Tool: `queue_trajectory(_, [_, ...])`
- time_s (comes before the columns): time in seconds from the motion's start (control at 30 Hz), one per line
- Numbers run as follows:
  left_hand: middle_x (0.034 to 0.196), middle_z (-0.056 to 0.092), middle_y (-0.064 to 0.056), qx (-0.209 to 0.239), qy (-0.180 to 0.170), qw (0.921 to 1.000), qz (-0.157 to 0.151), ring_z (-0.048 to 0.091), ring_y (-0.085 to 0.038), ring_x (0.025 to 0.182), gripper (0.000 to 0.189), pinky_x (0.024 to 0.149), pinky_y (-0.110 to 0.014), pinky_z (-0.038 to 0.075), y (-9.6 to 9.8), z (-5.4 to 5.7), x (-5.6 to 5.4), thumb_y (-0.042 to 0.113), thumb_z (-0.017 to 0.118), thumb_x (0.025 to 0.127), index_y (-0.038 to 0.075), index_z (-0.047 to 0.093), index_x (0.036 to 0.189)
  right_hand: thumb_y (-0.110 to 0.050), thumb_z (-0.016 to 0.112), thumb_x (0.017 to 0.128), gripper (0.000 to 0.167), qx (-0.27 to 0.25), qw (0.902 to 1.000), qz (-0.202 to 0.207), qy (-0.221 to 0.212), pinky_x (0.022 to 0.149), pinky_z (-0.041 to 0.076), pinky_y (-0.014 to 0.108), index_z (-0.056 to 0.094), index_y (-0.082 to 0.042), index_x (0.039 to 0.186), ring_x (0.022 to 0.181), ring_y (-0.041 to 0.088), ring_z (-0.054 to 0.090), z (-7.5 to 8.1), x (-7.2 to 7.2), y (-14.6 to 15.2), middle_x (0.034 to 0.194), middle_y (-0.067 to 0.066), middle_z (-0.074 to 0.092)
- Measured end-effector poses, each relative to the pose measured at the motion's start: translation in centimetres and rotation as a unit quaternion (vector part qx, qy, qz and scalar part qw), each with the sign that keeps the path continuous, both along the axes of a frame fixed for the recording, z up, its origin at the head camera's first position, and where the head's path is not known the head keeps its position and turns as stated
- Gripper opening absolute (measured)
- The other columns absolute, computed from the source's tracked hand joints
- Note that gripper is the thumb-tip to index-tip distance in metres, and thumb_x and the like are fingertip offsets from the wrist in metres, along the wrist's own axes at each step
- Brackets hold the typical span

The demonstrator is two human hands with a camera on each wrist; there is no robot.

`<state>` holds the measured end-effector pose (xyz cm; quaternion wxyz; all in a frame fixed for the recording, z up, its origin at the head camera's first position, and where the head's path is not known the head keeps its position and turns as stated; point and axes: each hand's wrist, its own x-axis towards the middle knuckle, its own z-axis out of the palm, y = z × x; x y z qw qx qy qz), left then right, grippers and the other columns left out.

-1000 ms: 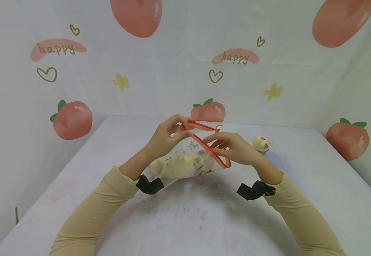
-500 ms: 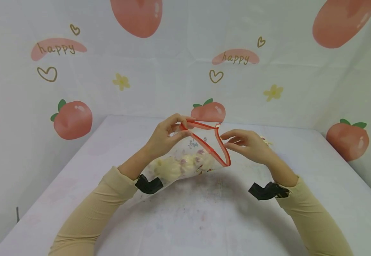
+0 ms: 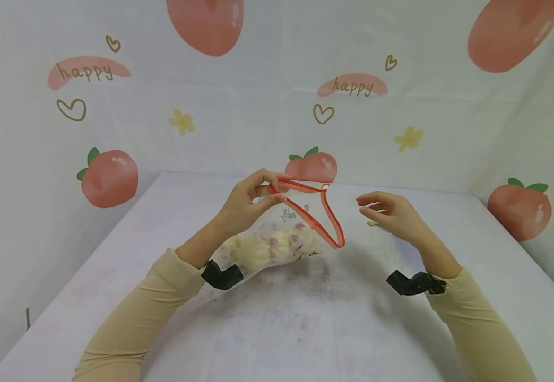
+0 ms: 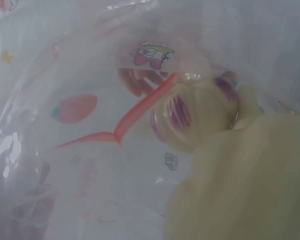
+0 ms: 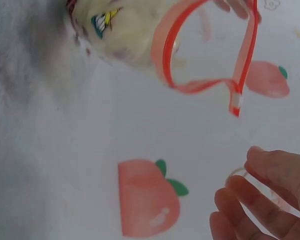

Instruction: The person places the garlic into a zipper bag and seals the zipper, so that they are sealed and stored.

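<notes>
My left hand point(image 3: 248, 204) pinches the red-edged rim of a clear zip bag point(image 3: 288, 215) in the head view. The bag's mouth gapes to the right. Several pale garlic bulbs point(image 3: 253, 249) with purple streaks lie inside it; one streaked bulb point(image 4: 195, 115) shows large through the film in the left wrist view. My right hand point(image 3: 396, 215), holding nothing, hovers right of the mouth with its fingers loosely bent. A pale bit of another garlic bulb point(image 3: 372, 223) peeks out below the right fingers, the remainder hidden behind the hand. The right wrist view shows the red rim point(image 5: 167, 50) beyond that hand.
A white cloth-covered table point(image 3: 277, 329) spreads under both arms, dark specks near its middle. Behind it hangs a white backdrop point(image 3: 248, 95) printed with peaches, hearts and flowers. Black straps point(image 3: 223, 276) are on both wrists.
My right hand has left the bag's rim and moved right, in front of the loose garlic bulb. The bag's mouth stands wider, while my left hand stays in place.
</notes>
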<state>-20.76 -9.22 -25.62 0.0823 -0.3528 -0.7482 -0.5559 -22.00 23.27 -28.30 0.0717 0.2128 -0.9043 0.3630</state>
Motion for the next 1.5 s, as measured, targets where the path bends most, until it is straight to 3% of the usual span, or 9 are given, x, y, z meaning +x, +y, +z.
queue_trajectory(0.17, [0.129,0.055,-0.018,0.000,0.001,1.0000,0.002,0.066,-0.028,0.097,0.016,0.075,-0.024,0.050,0.0,-0.1,0.0,0.006,0.062,0.087,0.002,0.048,0.093,-0.021,0.061,0.091,0.031,0.006,0.9990,-0.042,-0.011,0.074,0.044,0.009,0.062,-0.003,0.116,0.081,-0.020,0.051,-0.6,-0.6,1.5,0.116,0.018,0.065])
queue_trajectory(0.3, [0.129,0.055,-0.018,0.001,0.000,1.0000,0.000,0.066,-0.028,0.097,0.015,0.075,-0.025,0.051,0.0,-0.1,-0.1,0.006,0.062,0.088,0.002,0.048,0.093,-0.029,0.058,0.093,0.036,0.003,0.9959,-0.085,-0.029,0.070,0.045,0.015,0.060,-0.004,0.119,0.083,-0.015,0.050,-1.1,-1.0,2.7,0.119,0.019,0.063])
queue_trajectory(0.43, [0.129,0.056,-0.016,0.001,0.001,1.0000,-0.002,0.066,-0.028,0.098,0.016,0.076,-0.026,0.052,0.0,-0.1,-0.2,0.007,0.062,0.088,0.002,0.048,0.093,-0.033,0.055,0.094,0.043,-0.007,0.9905,-0.129,-0.048,0.066,0.045,0.017,0.056,-0.002,0.123,0.098,0.014,0.060,-1.8,-1.6,3.8,0.123,0.022,0.059])
queue_trajectory(0.57, [0.129,0.056,-0.016,-0.001,-0.001,1.0000,0.001,0.066,-0.027,0.098,0.016,0.076,-0.023,0.050,0.0,-0.1,-0.1,0.006,0.062,0.088,0.002,0.048,0.093,-0.030,0.054,0.094,0.045,-0.017,0.9852,-0.164,-0.048,0.064,0.042,0.011,0.052,0.002,0.126,0.110,0.042,0.057,-2.4,-2.0,4.4,0.124,0.028,0.056])
queue_trajectory(0.63, [0.129,0.056,-0.016,-0.003,-0.002,1.0000,0.003,0.066,-0.027,0.098,0.016,0.076,-0.022,0.050,0.0,0.0,0.0,0.006,0.062,0.088,0.002,0.048,0.093,-0.029,0.054,0.094,0.045,-0.015,0.9824,-0.180,-0.048,0.068,0.044,0.015,0.051,0.003,0.126,0.113,0.045,0.055,-2.6,-2.1,4.6,0.125,0.030,0.054])
queue_trajectory(0.73, [0.129,0.056,-0.016,-0.005,-0.002,1.0000,0.004,0.066,-0.027,0.099,0.016,0.078,-0.022,0.050,0.0,-0.1,-0.1,0.006,0.062,0.088,0.002,0.048,0.093,-0.027,0.053,0.094,0.046,-0.016,0.9791,-0.196,-0.051,0.081,0.050,0.033,0.049,0.004,0.128,0.116,0.047,0.052,-2.9,-2.3,4.8,0.128,0.032,0.050])
queue_trajectory(0.87, [0.128,0.055,-0.018,-0.002,0.002,1.0000,0.001,0.066,-0.028,0.100,0.016,0.079,-0.022,0.051,0.0,-0.1,-0.1,0.006,0.062,0.088,0.001,0.048,0.093,-0.026,0.053,0.094,0.049,-0.016,0.9764,-0.207,-0.060,0.094,0.042,0.055,0.044,0.006,0.131,0.119,0.050,0.046,-3.3,-2.5,5.0,0.131,0.035,0.044])
queue_trajectory(1.17, [0.128,0.056,-0.018,0.004,0.007,0.9999,-0.011,0.066,-0.026,0.099,0.016,0.075,-0.021,0.050,0.0,-0.2,-0.2,0.011,0.063,0.088,0.003,0.050,0.093,-0.031,0.053,0.092,0.063,0.005,0.9694,-0.213,-0.122,0.097,0.037,0.059,0.031,0.006,0.139,0.125,0.054,0.035,-4.0,-2.8,5.3,0.137,0.041,0.029])
queue_trajectory(1.5, [0.129,0.056,-0.018,0.008,0.003,0.9999,-0.012,0.067,-0.025,0.095,0.016,0.074,-0.021,0.050,0.0,-0.3,-0.1,0.007,0.062,0.088,0.002,0.048,0.093,-0.025,0.056,0.091,0.065,0.037,0.9738,-0.201,-0.099,0.096,0.037,0.060,0.029,0.011,0.137,0.120,0.056,0.037,-4.7,-3.1,5.4,0.134,0.045,0.031])
